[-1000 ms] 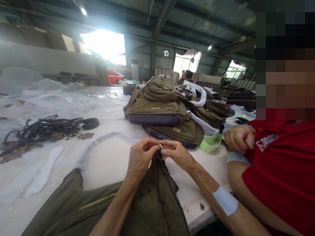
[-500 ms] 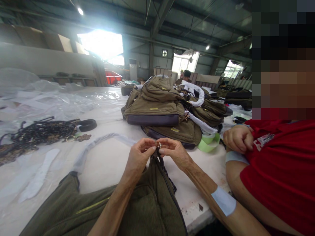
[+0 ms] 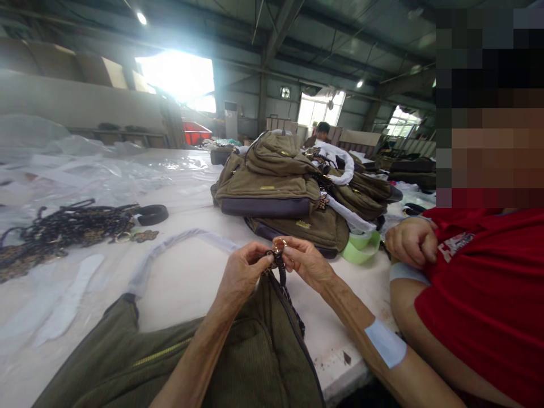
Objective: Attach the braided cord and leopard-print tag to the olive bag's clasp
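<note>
An olive corduroy bag (image 3: 238, 357) with a yellow-toothed zipper lies close in front of me, its handle (image 3: 147, 258) wrapped in white film. At the bag's upper right corner my left hand (image 3: 246, 269) pinches the dark end of a braided black strap (image 3: 281, 271). My right hand (image 3: 308, 262) grips a gold metal ring (image 3: 279, 245) between thumb and fingers, right beside the left fingertips. Part of the strap hangs down along the bag's right edge. The fingers hide how ring and strap are joined.
Several olive bags (image 3: 272, 170) are piled beyond my hands. A tangle of black braided straps (image 3: 85, 226) lies left, near a black roll (image 3: 152, 215) and clear plastic (image 3: 85, 164). A green tape loop (image 3: 363, 246) sits right. A person in a red shirt (image 3: 488, 283) is close on my right.
My right hand has turned a little, and the gold ring now stands higher and shows more. Below the fingers, more of the black strap has come into sight. The bag has barely moved.
</note>
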`<action>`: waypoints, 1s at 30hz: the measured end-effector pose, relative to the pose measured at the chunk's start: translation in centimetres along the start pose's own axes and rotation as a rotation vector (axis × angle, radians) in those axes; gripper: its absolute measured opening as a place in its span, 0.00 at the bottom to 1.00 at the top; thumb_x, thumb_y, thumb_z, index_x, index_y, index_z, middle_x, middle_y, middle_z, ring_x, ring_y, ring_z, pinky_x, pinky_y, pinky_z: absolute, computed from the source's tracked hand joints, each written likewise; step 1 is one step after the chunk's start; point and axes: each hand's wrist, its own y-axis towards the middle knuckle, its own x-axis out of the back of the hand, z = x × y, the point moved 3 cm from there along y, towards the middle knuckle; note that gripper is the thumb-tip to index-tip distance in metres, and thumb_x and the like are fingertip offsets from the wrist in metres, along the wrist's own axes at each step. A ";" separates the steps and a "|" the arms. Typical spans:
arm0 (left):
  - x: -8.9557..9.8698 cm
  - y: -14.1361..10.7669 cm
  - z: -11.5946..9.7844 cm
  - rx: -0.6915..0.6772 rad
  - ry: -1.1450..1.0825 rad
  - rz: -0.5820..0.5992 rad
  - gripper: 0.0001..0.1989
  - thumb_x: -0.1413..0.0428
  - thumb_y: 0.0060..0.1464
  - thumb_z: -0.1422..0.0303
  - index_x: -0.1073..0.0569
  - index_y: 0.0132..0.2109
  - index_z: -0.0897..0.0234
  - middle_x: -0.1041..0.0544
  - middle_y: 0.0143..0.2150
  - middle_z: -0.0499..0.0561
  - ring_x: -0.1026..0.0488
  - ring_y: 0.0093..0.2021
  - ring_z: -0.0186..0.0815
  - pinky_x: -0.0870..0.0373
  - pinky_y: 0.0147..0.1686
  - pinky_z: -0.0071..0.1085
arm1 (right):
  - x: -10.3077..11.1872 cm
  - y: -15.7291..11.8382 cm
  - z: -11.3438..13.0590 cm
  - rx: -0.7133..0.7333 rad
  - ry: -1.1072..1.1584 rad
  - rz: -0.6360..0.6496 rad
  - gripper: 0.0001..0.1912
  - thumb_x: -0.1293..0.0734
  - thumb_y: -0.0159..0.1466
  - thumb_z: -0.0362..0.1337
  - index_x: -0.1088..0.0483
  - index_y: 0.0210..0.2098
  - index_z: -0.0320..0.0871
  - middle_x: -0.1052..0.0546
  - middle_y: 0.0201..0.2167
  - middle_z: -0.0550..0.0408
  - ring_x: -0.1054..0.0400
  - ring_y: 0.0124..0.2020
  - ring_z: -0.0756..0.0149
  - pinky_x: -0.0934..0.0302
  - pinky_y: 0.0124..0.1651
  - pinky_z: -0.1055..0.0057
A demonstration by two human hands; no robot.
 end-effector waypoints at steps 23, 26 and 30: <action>0.8 -0.3 1.1 0.360 -0.380 0.020 0.16 0.35 0.38 0.68 0.30 0.35 0.66 0.22 0.31 0.51 0.25 0.27 0.33 0.32 0.29 0.26 | 0.9 -0.1 -0.4 -0.279 -0.112 0.158 0.19 0.28 0.55 0.45 0.26 0.41 0.40 0.29 0.30 0.56 0.39 0.25 0.79 0.50 0.19 0.85; 1.0 -0.2 1.4 0.372 -0.342 0.007 0.18 0.33 0.37 0.67 0.29 0.36 0.67 0.22 0.30 0.51 0.26 0.25 0.31 0.34 0.27 0.25 | 0.8 -0.1 -0.6 -0.240 -0.150 0.158 0.19 0.29 0.56 0.45 0.26 0.42 0.39 0.30 0.30 0.55 0.40 0.25 0.78 0.51 0.19 0.84; 1.0 0.0 1.8 0.363 -0.275 -0.049 0.17 0.34 0.35 0.67 0.29 0.35 0.68 0.23 0.24 0.50 0.29 0.22 0.29 0.40 0.22 0.22 | 0.7 0.0 -0.8 -0.163 -0.229 0.106 0.19 0.29 0.54 0.44 0.25 0.41 0.38 0.28 0.30 0.54 0.39 0.25 0.77 0.48 0.21 0.83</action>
